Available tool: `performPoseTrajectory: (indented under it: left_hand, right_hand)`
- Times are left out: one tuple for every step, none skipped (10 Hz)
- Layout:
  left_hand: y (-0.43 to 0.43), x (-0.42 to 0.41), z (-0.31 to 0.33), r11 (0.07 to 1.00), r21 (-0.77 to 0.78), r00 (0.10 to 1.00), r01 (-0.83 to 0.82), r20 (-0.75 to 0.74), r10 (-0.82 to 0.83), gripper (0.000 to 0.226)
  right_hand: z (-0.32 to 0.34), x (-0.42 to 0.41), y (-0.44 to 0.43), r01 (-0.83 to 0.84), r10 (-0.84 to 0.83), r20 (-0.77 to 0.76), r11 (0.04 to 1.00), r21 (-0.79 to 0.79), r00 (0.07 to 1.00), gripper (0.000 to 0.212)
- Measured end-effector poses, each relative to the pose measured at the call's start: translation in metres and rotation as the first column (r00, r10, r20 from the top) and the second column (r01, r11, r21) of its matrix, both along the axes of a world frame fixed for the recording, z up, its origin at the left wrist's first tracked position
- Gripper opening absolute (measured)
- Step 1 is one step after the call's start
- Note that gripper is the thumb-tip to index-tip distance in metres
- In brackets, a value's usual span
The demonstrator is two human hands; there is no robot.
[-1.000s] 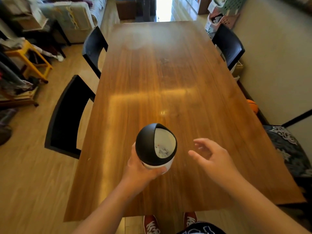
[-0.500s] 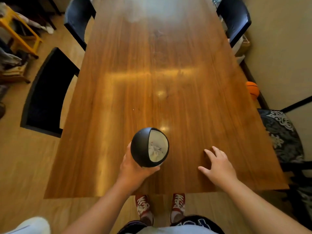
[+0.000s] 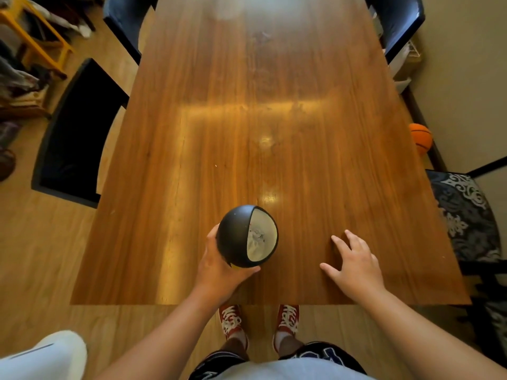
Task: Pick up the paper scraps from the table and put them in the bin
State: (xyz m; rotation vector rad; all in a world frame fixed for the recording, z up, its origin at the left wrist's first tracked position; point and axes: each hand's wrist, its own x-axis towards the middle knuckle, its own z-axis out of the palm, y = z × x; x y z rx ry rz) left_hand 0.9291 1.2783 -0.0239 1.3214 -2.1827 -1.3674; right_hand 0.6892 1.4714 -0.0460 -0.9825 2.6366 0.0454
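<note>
A small round bin (image 3: 238, 237) with a black domed lid stands near the front edge of the wooden table (image 3: 247, 119). Through its opening, which faces right, I see crumpled white paper scraps (image 3: 259, 237) inside. My left hand (image 3: 219, 270) grips the bin's lower left side. My right hand (image 3: 354, 261) rests flat on the table to the right of the bin, fingers spread, holding nothing. A tiny white speck (image 3: 216, 165) lies on the tabletop beyond the bin.
Black chairs stand at the left (image 3: 76, 133), far left (image 3: 129, 20) and far right (image 3: 395, 23). A patterned seat (image 3: 466, 215) is at the right edge. An orange ball (image 3: 420, 137) lies on the floor by the wall. A yellow stool (image 3: 35, 42) stands at far left.
My right hand dropped from the air onto the table and spread flat. The view tilted downward and pulled back, showing my shoes. My left hand kept hold of the bin.
</note>
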Motion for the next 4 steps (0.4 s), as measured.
performPoseTrajectory:
  left_hand:
    - [0.0015, 0.004, -0.0065, 1.0, 0.006, 1.0, -0.019, -0.005, 0.019, 0.127]
    - [0.0021, 0.0067, -0.009, 0.999, 0.029, 1.0, -0.027, 0.001, 0.027, 0.126]
    - [0.0023, 0.0061, -0.0082, 0.997, 0.073, 0.999, -0.027, 0.048, 0.023, 0.125]
    - [0.009, 0.013, -0.0084, 0.989, 0.132, 0.991, -0.061, 0.126, 0.044, 0.111]
  right_hand:
    - [0.0016, 0.0004, -0.0008, 0.004, -0.004, 0.005, 1.0, 0.01, 1.0, 0.08]
    - [0.0006, -0.001, -0.0012, 0.009, -0.009, 0.018, 1.0, 0.022, 1.0, 0.08]
    - [0.0053, 0.0029, -0.0023, 0.015, -0.015, 0.012, 1.0, 0.026, 1.0, 0.08]
    - [0.0053, 0.0008, -0.0048, 0.021, -0.023, 0.053, 0.999, 0.033, 0.998, 0.08]
